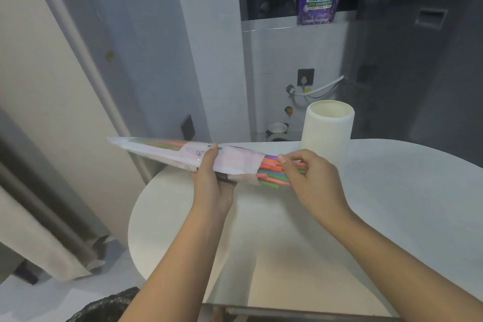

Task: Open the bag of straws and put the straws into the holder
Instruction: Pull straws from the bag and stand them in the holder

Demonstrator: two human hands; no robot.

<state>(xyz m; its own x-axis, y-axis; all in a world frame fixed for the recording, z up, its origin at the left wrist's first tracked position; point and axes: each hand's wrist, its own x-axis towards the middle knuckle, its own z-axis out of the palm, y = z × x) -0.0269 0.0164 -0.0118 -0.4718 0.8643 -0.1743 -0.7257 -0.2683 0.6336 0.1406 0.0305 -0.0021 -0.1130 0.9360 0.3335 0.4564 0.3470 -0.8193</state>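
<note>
Here, a long, flat bag of clear and white printed plastic (183,155) lies nearly level in the air above the smooth white rounded table (392,191). The left hand (211,180) wraps around its middle from below, thumb on top. From the bag's open right end pokes a bundle of matte straws in orange, green, purple and blue (273,171), pinched by the right hand (308,178). Just behind that hand stands a cream, ribbed cylindrical holder (328,129), upright on the table; its inside is out of sight.
</note>
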